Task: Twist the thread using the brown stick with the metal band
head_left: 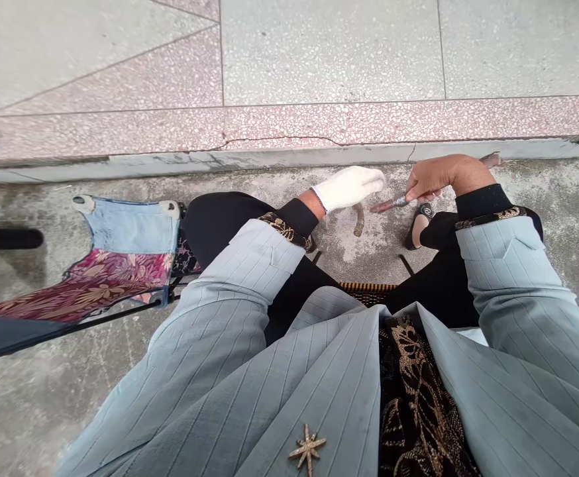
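Observation:
My left hand, in a white knit glove, is held over the concrete with its fingers curled together. Whether anything is inside them is hidden. Just below the glove shows a short curved brown piece; I cannot tell if it hangs from the hand or lies on the ground. My bare right hand is closed round a slim tool with a reddish-brown end and a grey metallic band, pointing toward the glove. Its exact kind is unclear. Behind the right wrist a brownish-grey piece sticks out, perhaps the tool's other end.
A low step with a cracked terrazzo edge runs across in front. Left of my knee stands a folding chair with denim and floral cloth. A dark bar juts in at far left. My shoe rests on the concrete.

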Motion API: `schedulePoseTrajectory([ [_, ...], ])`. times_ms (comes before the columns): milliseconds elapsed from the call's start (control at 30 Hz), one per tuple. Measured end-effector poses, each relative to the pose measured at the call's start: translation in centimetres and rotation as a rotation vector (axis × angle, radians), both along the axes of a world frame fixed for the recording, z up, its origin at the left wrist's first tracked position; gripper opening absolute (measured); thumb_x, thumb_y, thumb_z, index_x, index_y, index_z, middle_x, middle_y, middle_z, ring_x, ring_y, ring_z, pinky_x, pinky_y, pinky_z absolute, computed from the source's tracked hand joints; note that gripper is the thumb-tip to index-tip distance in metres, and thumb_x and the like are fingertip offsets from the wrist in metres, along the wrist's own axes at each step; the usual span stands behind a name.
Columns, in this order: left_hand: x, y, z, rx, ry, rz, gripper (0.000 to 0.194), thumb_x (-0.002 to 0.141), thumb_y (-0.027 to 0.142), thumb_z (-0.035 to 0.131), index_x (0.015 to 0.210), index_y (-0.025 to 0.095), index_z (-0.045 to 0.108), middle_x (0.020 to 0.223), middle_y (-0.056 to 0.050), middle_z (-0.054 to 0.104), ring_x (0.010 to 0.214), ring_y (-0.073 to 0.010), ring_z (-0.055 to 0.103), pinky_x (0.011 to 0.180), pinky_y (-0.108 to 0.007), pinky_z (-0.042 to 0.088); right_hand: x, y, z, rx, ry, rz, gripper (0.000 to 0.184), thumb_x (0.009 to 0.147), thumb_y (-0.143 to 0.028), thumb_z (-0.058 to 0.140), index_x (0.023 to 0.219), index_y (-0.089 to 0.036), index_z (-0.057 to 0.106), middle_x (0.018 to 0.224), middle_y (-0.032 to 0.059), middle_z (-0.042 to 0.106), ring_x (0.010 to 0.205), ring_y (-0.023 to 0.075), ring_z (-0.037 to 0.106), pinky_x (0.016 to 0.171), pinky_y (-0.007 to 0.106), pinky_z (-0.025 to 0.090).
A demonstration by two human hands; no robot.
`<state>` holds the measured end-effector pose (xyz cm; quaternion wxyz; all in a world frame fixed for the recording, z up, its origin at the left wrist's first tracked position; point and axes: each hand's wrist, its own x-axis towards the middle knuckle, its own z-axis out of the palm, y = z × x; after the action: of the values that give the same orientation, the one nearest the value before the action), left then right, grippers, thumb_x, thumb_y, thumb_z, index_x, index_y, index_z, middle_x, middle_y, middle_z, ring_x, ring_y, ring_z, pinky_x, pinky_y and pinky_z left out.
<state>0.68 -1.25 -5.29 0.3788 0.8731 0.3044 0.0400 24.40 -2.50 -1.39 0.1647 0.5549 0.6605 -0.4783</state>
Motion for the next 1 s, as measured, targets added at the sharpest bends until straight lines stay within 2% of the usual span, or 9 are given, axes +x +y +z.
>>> schedulePoseTrajectory([
  [33, -0.1, 0.2, 0.0, -0.007, -0.023, 0.026, 0.036, 0.096, 0.040, 0.041, 0.104, 0.018, 0.069, 0.094, -0.005, 0.069, 0.083, -0.0190, 0.061, 0.078, -0.031, 0.043, 0.1, -0.1, 0.3, -0.163, 0.059, 0.089, 0.034, 0.081, -0.039, 0.078, 0.060, -0.014, 0.067, 0.054, 0.0031, 0.061, 0.051, 0.0103, 0.052, 0.057, 0.028, 0.041],
  [100, -0.3, 0.4, -0.1, -0.052, -0.085, 0.064, 0.035, 0.097, 0.040, 0.042, 0.102, 0.017, 0.068, 0.093, -0.005, 0.069, 0.082, -0.0182, 0.061, 0.077, -0.031, 0.044, 0.2, -0.2, 1.4, -0.271, 0.227, 0.102, 0.034, 0.084, -0.046, 0.073, 0.068, -0.017, 0.070, 0.058, 0.0006, 0.062, 0.052, 0.0097, 0.051, 0.056, 0.026, 0.040],
  [233, 0.0, -0.1, -0.3, -0.202, -0.159, 0.108, 0.036, 0.099, 0.042, 0.040, 0.099, 0.016, 0.066, 0.082, -0.004, 0.065, 0.069, -0.0140, 0.057, 0.068, -0.027, 0.044, 0.6, -0.5, 3.5, 0.068, 0.516, -0.263, 0.030, 0.080, -0.049, 0.076, 0.073, -0.020, 0.070, 0.063, -0.0005, 0.061, 0.057, 0.0115, 0.050, 0.058, 0.028, 0.042],
  [367, 0.5, -1.1, -0.3, -0.232, -0.069, 0.003, 0.037, 0.099, 0.042, 0.039, 0.102, 0.017, 0.066, 0.076, -0.003, 0.063, 0.061, -0.0129, 0.052, 0.063, -0.026, 0.042, 0.7, -0.8, 3.6, 0.352, 0.805, -0.735, 0.022, 0.088, -0.042, 0.070, 0.082, -0.020, 0.069, 0.072, 0.0020, 0.061, 0.058, 0.0119, 0.049, 0.053, 0.029, 0.039],
  [500, 0.8, -1.6, 0.0, -0.176, -0.014, -0.129, 0.035, 0.096, 0.039, 0.042, 0.100, 0.016, 0.068, 0.077, -0.003, 0.064, 0.068, -0.0147, 0.056, 0.067, -0.027, 0.041, 0.3, -0.3, 2.7, 0.437, 0.643, -0.885, 0.022, 0.090, -0.031, 0.067, 0.074, -0.016, 0.063, 0.069, 0.0035, 0.060, 0.055, 0.0099, 0.049, 0.050, 0.027, 0.036],
  [600, 0.9, -1.8, 0.3, -0.174, -0.028, -0.168, 0.035, 0.096, 0.038, 0.041, 0.100, 0.017, 0.069, 0.081, -0.003, 0.066, 0.072, -0.0152, 0.059, 0.069, -0.027, 0.040, 0.5, 0.4, 2.0, 0.472, 0.350, -0.808, 0.032, 0.090, -0.041, 0.068, 0.070, -0.018, 0.060, 0.063, 0.0041, 0.059, 0.055, 0.0118, 0.051, 0.054, 0.028, 0.042],
  [767, 0.8, -1.8, 0.3, -0.153, -0.053, -0.218, 0.036, 0.096, 0.040, 0.041, 0.101, 0.018, 0.069, 0.088, -0.004, 0.069, 0.076, -0.0158, 0.060, 0.071, -0.027, 0.040, 1.9, 1.9, -0.6, 0.481, -0.030, -0.449, 0.034, 0.083, -0.047, 0.074, 0.067, -0.019, 0.062, 0.052, 0.0055, 0.055, 0.079, 0.0255, 0.065, 0.074, 0.036, 0.049],
  [867, 0.6, -1.7, 0.7, -0.116, -0.053, -0.190, 0.036, 0.096, 0.041, 0.042, 0.098, 0.018, 0.069, 0.090, -0.004, 0.069, 0.079, -0.0167, 0.060, 0.073, -0.028, 0.041, 2.1, 2.2, -1.8, 0.347, -0.190, -0.243, 0.034, 0.082, -0.041, 0.076, 0.062, -0.017, 0.062, 0.052, 0.0064, 0.056, 0.082, 0.0269, 0.066, 0.077, 0.038, 0.047],
  [1000, 0.2, -1.0, 1.4, -0.076, -0.102, -0.015, 0.037, 0.097, 0.040, 0.040, 0.099, 0.016, 0.068, 0.089, -0.003, 0.069, 0.079, -0.0158, 0.059, 0.076, -0.029, 0.043, 1.3, 1.4, -1.4, 0.051, -0.291, 0.013, 0.039, 0.080, -0.043, 0.077, 0.055, -0.018, 0.061, 0.049, 0.0039, 0.056, 0.058, 0.0177, 0.058, 0.064, 0.035, 0.044],
])
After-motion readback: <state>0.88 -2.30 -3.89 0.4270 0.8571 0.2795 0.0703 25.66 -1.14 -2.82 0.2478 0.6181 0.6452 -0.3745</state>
